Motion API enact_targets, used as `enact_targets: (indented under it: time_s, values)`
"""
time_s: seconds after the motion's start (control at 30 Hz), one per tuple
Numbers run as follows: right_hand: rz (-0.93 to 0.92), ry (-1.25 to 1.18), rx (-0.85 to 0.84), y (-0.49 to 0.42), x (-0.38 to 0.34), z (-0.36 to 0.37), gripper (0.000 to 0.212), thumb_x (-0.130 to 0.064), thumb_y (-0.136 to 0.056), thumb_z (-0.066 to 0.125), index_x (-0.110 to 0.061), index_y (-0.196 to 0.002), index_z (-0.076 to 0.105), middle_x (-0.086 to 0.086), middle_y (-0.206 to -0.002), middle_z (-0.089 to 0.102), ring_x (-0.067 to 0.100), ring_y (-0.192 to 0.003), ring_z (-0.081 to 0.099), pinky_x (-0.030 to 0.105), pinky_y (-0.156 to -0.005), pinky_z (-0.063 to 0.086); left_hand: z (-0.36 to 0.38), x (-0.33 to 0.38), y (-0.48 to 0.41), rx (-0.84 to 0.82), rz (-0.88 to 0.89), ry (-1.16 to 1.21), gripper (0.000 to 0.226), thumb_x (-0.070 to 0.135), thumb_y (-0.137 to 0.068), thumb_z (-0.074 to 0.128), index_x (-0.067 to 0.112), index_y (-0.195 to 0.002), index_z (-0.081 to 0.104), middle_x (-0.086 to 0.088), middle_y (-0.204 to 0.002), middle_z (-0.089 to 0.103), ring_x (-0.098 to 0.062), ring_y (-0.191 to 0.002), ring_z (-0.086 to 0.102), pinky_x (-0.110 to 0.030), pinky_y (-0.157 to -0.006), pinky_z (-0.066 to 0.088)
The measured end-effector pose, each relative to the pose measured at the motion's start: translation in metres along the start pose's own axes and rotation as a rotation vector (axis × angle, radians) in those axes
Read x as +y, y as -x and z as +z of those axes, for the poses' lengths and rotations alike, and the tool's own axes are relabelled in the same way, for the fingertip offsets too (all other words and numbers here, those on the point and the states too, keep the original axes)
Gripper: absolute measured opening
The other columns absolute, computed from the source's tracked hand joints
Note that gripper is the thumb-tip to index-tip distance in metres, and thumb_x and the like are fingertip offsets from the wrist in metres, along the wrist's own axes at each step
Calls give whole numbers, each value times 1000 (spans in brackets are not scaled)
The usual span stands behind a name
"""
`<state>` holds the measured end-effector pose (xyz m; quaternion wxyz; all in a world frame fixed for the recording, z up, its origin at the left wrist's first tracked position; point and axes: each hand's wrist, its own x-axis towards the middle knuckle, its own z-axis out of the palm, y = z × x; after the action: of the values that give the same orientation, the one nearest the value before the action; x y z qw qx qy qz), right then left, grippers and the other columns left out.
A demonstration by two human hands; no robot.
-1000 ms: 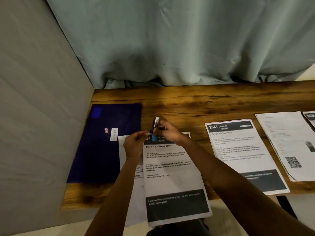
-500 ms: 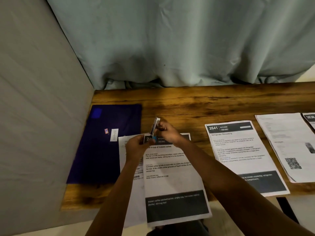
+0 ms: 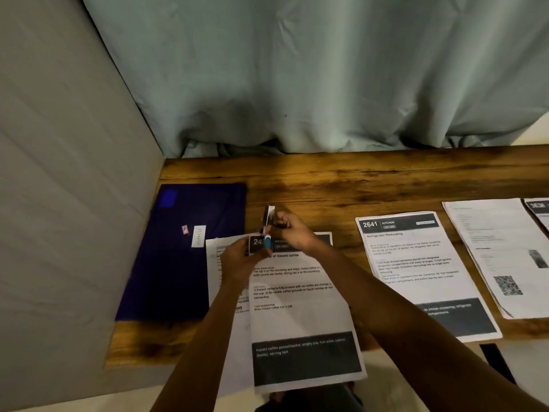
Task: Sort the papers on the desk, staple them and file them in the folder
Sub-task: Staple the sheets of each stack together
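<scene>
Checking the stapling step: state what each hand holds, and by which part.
Right hand grips the stapler by its body; left hand pinches the coffee sheets at their top-left corner.

We see a wooden counter (image 3: 356, 185). At its left lies a purple folder (image 3: 184, 263). Just beside it, sheets (image 3: 297, 319) overhang the near edge. Further right lie a 2641 sheet (image 3: 416, 263) and a paper stack (image 3: 490, 248).

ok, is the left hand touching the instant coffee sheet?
Touching. The head view shows the left hand pinching the top left corner of the instant coffee sheet, beside the stapler that the right hand grips.
</scene>
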<state>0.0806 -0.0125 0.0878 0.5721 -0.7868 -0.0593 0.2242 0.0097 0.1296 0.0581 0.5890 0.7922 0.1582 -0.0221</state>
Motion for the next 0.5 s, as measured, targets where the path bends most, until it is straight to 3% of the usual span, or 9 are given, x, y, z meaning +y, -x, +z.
enact_targets:
  time_s: [0.1, 0.2, 0.3, 0.33, 0.4, 0.5]
  values:
    - [-80, 23, 32, 2, -7, -13, 33, -14, -88, 63, -14, -120, 58, 0, -113, 64, 13, -105, 58, 30, -93, 46, -3, 0, 2, -37, -67, 91, 16, 16, -77, 76, 20, -89, 67, -6, -92, 73, -15, -78, 70, -28, -68, 58]
    - [-129, 81, 180, 3, -18, -34, 44, -10, -90, 60, -10, -132, 50, 4, -120, 61, 14, -109, 57, 25, -94, 46, -1, -2, 0, 11, -105, 125, 10, 18, -84, 69, 13, -93, 68, -5, -88, 73, -19, -79, 71, -27, -66, 58]
    - [-42, 481, 268, -1, -12, -62, 38, -21, -94, 57, -11, -131, 52, 1, -110, 60, 11, -89, 57, 13, -69, 47, 0, -5, -4, 33, -112, 60, 5, 25, -87, 67, 21, -87, 66, -5, -88, 72, -21, -80, 71, -40, -76, 59]
    - [37, 666, 290, -1, -6, -70, 35, -25, -94, 56, -11, -126, 55, 5, -107, 62, 13, -82, 56, 17, -64, 47, 0, -5, -4, 40, -118, 52, 7, 27, -87, 67, 20, -87, 65, -6, -89, 72, -21, -79, 71, -42, -77, 58]
    - [168, 894, 330, 0, 7, -81, 30, -28, -94, 57, -7, -115, 59, 10, -104, 66, 18, -82, 59, 26, -72, 50, 0, -5, -5, 51, -134, 57, 10, 27, -88, 66, 18, -89, 65, -7, -89, 72, -22, -79, 70, -43, -77, 58]
    - [239, 1000, 356, 3, 24, -87, 23, -23, -94, 57, -6, -110, 59, 10, -106, 65, 24, -93, 63, 32, -82, 51, 0, -5, -4, 61, -162, 88, 7, 25, -90, 63, 19, -88, 62, -8, -89, 71, -23, -80, 69, -39, -73, 58]
